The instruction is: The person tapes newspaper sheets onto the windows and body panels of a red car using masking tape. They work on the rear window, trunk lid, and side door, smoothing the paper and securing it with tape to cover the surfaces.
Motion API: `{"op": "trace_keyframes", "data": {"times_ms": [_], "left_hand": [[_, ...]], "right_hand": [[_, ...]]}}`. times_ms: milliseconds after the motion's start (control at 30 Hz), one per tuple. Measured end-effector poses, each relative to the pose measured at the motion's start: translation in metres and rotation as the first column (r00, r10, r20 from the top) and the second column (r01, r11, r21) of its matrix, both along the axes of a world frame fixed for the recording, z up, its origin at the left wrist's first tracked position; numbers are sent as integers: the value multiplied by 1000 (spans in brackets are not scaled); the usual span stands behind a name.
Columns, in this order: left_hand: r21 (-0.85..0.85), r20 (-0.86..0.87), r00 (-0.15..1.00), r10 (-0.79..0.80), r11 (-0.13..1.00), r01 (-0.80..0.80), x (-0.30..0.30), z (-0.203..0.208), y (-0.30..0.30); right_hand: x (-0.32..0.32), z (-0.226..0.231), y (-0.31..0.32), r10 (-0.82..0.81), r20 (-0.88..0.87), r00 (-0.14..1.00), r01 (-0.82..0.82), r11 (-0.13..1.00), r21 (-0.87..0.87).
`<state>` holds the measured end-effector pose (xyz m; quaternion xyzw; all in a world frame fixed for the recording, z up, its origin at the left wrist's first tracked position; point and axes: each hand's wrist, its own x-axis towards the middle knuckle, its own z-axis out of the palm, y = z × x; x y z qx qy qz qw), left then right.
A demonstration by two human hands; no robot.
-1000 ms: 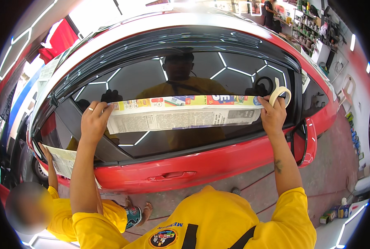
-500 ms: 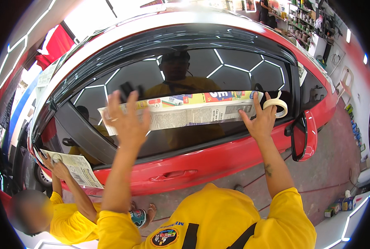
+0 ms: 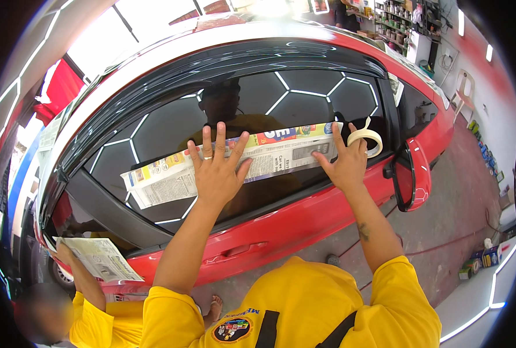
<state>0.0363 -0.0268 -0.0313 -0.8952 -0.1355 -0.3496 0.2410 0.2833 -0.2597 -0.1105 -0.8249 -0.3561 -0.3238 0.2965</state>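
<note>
A long folded strip of newspaper (image 3: 177, 184) lies slanted across the dark side window (image 3: 304, 101) of a red car. My left hand (image 3: 218, 171) rests flat on the strip near its middle, fingers spread and holding nothing. At the strip's right end, the thumb and forefinger of my right hand (image 3: 346, 165) press on the paper, spread apart. Its other fingers are curled at a roll of cream masking tape (image 3: 374, 138), whose loose end sticks up. How far they reach into the roll is partly hidden.
A red side mirror (image 3: 411, 180) juts out at right, beyond the tape. At lower left a co-worker in yellow (image 3: 93, 319) holds another newspaper sheet (image 3: 104, 255) against the car. A plastic chair (image 3: 463, 90) and stocked shelves (image 3: 394, 23) stand farther off.
My left hand has moved right along the newspaper and now lies flat on it. My right hand keeps its place at the strip's end with the tape. The whole view has shifted slightly.
</note>
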Motion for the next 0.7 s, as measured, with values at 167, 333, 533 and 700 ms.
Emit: {"op": "trace_keyframes", "data": {"times_ms": [167, 333, 533, 700], "left_hand": [[14, 15, 1000, 1, 1000, -1, 2, -2, -2], [-1, 11, 1000, 15, 1000, -15, 3, -3, -3], [6, 20, 999, 34, 999, -34, 2, -1, -3], [10, 26, 999, 38, 999, -39, 5, 0, -4]], "right_hand": [[-3, 3, -2, -6, -53, 999, 6, 1000, -13], [-31, 19, 6, 25, -112, 993, -2, 981, 196], [-126, 51, 74, 329, 14, 944, -328, 935, 132], [-107, 37, 94, 297, -17, 955, -293, 949, 116]]}}
